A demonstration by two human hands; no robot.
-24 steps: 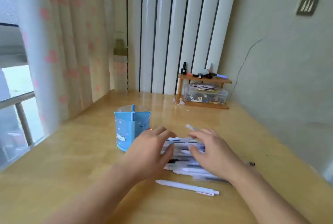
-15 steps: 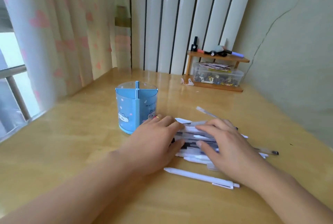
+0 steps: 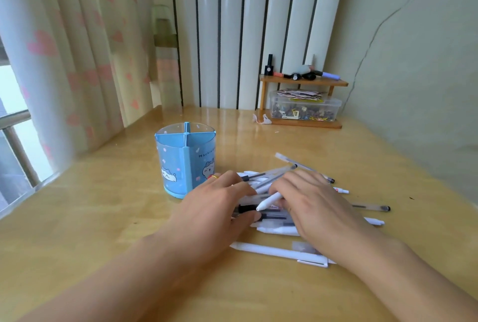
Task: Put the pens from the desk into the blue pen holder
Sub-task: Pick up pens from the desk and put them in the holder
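A blue pen holder (image 3: 185, 158) with inner dividers stands empty on the wooden desk (image 3: 90, 218). Just right of it lies a loose pile of pens (image 3: 266, 179), white, clear and black. My left hand (image 3: 214, 207) lies flat on the pile's left side, fingers spread over the pens, a ring on one finger. My right hand (image 3: 315, 205) covers the pile's right side, its fingers curled on a white pen (image 3: 270, 200) whose tip points left, slightly raised. One more white pen (image 3: 279, 253) lies apart, nearest to me. Parts of the pile are hidden under both hands.
A small wooden shelf (image 3: 302, 81) with markers and bottles stands at the back right, over a clear plastic box (image 3: 302, 109) of small items. A curtain (image 3: 64, 50) and window run along the left desk edge. The wall is close on the right.
The view has come closer and tipped down. Both hands stay on the pile; my right fingers have closed on a white pen and lifted its tip.
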